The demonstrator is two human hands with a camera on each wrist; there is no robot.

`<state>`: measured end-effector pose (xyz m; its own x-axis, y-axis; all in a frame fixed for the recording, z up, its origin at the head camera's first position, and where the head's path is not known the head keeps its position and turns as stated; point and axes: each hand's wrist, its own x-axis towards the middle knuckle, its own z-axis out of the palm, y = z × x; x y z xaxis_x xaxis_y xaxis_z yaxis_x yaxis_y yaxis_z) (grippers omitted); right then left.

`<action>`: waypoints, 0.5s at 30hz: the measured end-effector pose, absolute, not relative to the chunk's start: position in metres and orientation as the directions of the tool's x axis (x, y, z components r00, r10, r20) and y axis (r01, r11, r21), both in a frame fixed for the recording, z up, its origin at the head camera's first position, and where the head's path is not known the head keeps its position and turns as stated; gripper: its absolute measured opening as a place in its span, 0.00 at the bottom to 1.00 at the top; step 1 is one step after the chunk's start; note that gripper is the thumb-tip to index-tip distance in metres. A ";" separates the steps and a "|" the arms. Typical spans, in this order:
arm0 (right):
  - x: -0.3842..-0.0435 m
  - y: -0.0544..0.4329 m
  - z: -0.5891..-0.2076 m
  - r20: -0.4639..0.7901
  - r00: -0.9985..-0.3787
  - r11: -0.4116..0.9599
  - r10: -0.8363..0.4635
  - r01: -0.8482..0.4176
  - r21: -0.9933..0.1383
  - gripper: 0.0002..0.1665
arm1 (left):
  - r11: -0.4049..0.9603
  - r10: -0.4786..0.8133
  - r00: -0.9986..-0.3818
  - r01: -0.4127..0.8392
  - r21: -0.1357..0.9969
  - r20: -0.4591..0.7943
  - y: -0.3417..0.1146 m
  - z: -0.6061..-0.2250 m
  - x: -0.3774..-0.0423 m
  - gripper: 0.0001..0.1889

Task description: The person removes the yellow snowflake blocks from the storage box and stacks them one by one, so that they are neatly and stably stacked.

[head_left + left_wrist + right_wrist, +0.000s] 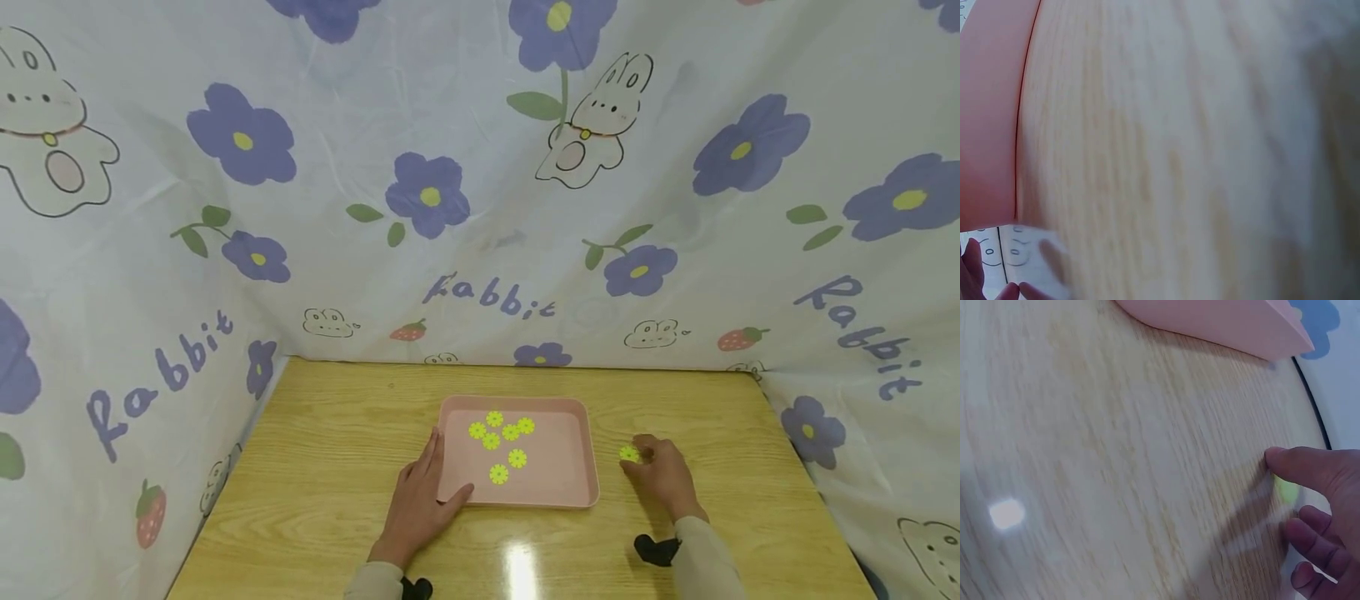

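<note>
Grip of the right hand (666,479) clamped on a yellow-green flower-shaped piece (628,453), pinched between thumb and fingers. Cannot tell whether lifted or resting on the table (322,467). Pinched piece at three o'clock of the pink tray (558,467), near the wall on that side but apart from it. Across the tray, at about eight o'clock, grip of the left hand (420,508) spread: fingers extended along the outer wall, thumb apart from them at the near rim. Inside the tray, seven more pieces (491,441) of the same look: five gathered between ten and twelve o'clock, one near the middle, one toward seven o'clock. Pale sleeves (708,558) toward four and eight o'clock, each with a black part (655,550) at the wrist. Bright glare (520,571) on the wood-grain tabletop at six o'clock. Farther out, from nine o'clock through twelve to three, white cloth (337,167) printed with purple flowers, rabbits, strawberries and "Rabbit" lettering.
</note>
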<state>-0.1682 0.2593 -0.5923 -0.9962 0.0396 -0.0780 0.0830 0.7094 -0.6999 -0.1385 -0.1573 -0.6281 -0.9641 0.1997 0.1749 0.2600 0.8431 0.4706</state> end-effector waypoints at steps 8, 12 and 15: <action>-0.174 0.235 -0.579 0.021 -0.998 0.693 0.067 0.032 -0.720 0.29 | 0.837 0.200 -0.962 0.267 0.478 0.186 -0.157 -0.630 -0.139 0.52; -0.182 0.217 -0.569 0.101 -0.992 0.677 0.074 -0.025 -0.735 0.25 | 0.835 0.194 -0.964 0.260 0.485 0.183 -0.157 -0.632 -0.139 0.53; -0.187 0.204 -0.563 0.141 -0.989 0.676 0.055 -0.067 -0.734 0.24 | 0.827 0.189 -0.965 0.257 0.499 0.185 -0.157 -0.633 -0.140 0.53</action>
